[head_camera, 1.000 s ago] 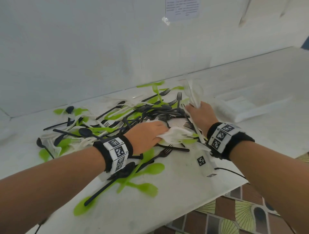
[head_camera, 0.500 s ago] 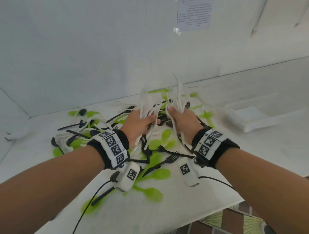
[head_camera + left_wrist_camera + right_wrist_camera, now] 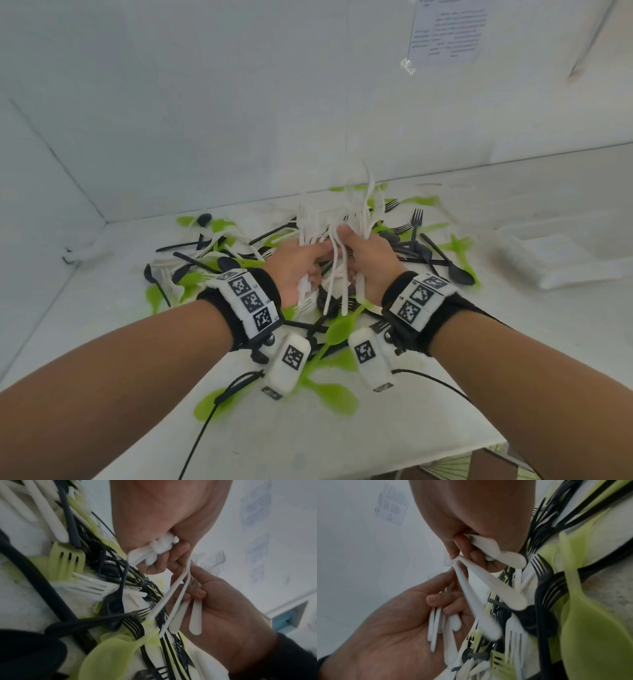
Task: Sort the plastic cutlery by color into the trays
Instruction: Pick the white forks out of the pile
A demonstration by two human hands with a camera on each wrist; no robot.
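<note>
Both hands hold bunches of white cutlery (image 3: 334,222) upright, just above the mixed pile on the white table (image 3: 428,428). My left hand (image 3: 303,265) grips several white handles (image 3: 161,547), and my right hand (image 3: 368,255) grips its own white bunch (image 3: 496,550). The hands touch, and the two bunches cross between them. In the right wrist view white handles (image 3: 440,622) hang below the left hand's curled fingers. Black forks and spoons (image 3: 457,274), green spoons (image 3: 339,329) and more white pieces (image 3: 171,270) lie tangled under and around the hands.
Stacked white trays (image 3: 561,270) sit on the table at the right. A white wall with a taped paper sheet (image 3: 448,32) rises behind the pile. The table's front edge (image 3: 376,469) runs near my forearms, with patterned floor below it. Wrist camera cables trail over the table.
The hands lifted the white cutlery off the pile, then moved toward each other until they touch and the two bunches cross.
</note>
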